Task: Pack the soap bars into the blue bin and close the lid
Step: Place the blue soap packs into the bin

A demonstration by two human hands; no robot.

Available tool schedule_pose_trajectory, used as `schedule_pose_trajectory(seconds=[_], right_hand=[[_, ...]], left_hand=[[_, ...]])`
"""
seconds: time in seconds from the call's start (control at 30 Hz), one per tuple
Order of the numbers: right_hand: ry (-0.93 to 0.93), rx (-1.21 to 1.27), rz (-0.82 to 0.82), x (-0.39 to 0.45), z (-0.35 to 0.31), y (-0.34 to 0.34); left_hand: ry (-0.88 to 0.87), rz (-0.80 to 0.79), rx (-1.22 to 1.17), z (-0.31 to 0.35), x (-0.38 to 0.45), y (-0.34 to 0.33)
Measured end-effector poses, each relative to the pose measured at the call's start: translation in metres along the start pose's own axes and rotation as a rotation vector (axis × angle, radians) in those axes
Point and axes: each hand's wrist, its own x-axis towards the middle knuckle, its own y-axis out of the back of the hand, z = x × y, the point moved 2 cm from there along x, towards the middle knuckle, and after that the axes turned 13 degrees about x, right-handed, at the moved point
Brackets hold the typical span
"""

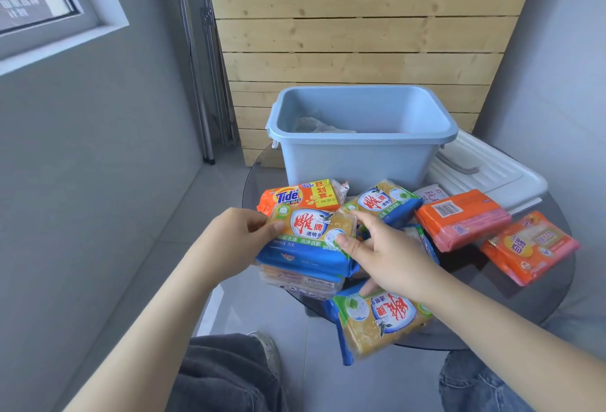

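Observation:
The blue bin (357, 156) stands open at the back of a round glass table, with a clear wrapper lying inside. Its white lid (485, 172) rests to the bin's right. Several wrapped soap bars crowd the table in front. My left hand (242, 238) and my right hand (377, 251) both grip one yellow soap pack (311, 231) with a blue edge, which lies on top of a stack. An orange Tide soap pack (301, 197) is behind it. Another yellow pack (380, 316) sits near the front edge, and orange packs (462, 218) lie to the right.
The dark glass table (524, 297) is small, and its front edge is close to my knees. A wooden slat panel (360, 34) stands behind the bin. Grey walls close in on both sides, with folded metal poles (203, 83) in the left corner.

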Motion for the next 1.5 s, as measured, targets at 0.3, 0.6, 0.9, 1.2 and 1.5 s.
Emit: schedule_pose_trajectory(seconds=[0.3, 0.6, 0.9, 1.2, 1.5], right_hand=[[0.044, 0.021, 0.083, 0.0, -0.005, -0.001], [0.069, -0.073, 0.127, 0.0, -0.008, 0.008], [0.171, -0.188, 0.271, -0.005, -0.021, 0.024], [0.123, -0.014, 0.391, 0.039, -0.003, 0.086], [0.113, -0.061, 0.356, 0.052, 0.015, 0.095]], left_hand=[[0.042, 0.052, -0.17, 0.0, -0.004, -0.001], [0.042, 0.035, -0.219, 0.01, -0.004, -0.007], [-0.031, 0.088, -0.307, 0.033, 0.001, -0.004], [-0.032, -0.019, -0.575, 0.076, 0.009, -0.03], [0.086, -0.182, -0.624, 0.079, 0.02, -0.048]])
